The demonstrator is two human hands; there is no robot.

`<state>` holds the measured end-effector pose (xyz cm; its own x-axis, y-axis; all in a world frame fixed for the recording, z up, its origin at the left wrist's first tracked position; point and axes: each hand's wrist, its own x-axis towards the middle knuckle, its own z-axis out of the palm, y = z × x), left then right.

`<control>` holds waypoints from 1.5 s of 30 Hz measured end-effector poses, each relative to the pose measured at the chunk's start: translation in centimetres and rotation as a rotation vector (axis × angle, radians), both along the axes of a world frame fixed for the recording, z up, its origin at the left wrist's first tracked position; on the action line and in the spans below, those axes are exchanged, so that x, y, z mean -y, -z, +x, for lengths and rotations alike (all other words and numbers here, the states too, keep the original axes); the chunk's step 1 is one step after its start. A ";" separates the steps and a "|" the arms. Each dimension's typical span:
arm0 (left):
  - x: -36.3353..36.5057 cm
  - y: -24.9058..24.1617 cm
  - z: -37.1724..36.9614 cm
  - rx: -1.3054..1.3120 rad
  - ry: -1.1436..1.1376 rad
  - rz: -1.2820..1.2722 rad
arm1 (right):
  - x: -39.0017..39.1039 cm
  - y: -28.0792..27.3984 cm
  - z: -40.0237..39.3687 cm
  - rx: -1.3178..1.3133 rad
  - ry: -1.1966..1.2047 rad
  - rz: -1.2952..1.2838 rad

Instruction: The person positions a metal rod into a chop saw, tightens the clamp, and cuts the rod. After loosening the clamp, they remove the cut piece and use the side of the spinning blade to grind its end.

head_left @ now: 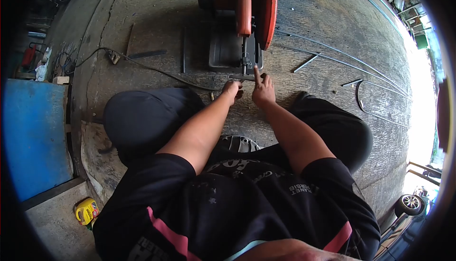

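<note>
Just in front of a red cut-off saw (244, 12), both hands are at a short, flat metal piece (243, 77). My left hand (232, 91) is closed on its left end, fingers curled. My right hand (263, 89) is at its right end, the index finger stretched forward toward the saw's base and the other fingers bent round the piece. The saw's grey base (223, 52) and its clamp screw (244, 64) lie right beyond the fingertips. The red blade guard (267, 14) rises above the base on the right.
A power cable (164, 73) crosses the floor at the left. Thin metal rods (342, 54) lie at the right, with a short rod (307, 62) across them. A flat bar (184, 50) lies left of the saw. A blue panel (35, 137) stands far left, near a yellow container (87, 211).
</note>
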<state>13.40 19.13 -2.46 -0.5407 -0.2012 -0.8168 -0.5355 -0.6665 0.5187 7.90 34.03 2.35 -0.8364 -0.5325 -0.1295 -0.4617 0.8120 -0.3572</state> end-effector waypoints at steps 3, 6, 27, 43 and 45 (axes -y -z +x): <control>-1.6 -0.3 -0.6 -0.097 -0.097 -0.114 | 0.0 1.1 0.9 0.278 -0.138 0.315; -1.3 1.7 -1.2 -0.095 -0.175 -0.185 | -0.7 2.6 0.9 0.347 -0.728 0.750; -5.4 -2.9 -0.2 -0.597 0.501 -0.387 | -1.5 0.5 -1.3 0.250 0.495 0.069; -4.2 2.7 -0.3 0.171 2.066 -0.224 | -1.2 1.2 -1.3 0.284 0.398 -0.035; -3.5 6.1 1.6 0.156 1.773 -0.263 | -1.4 0.9 -1.3 0.304 0.408 -0.018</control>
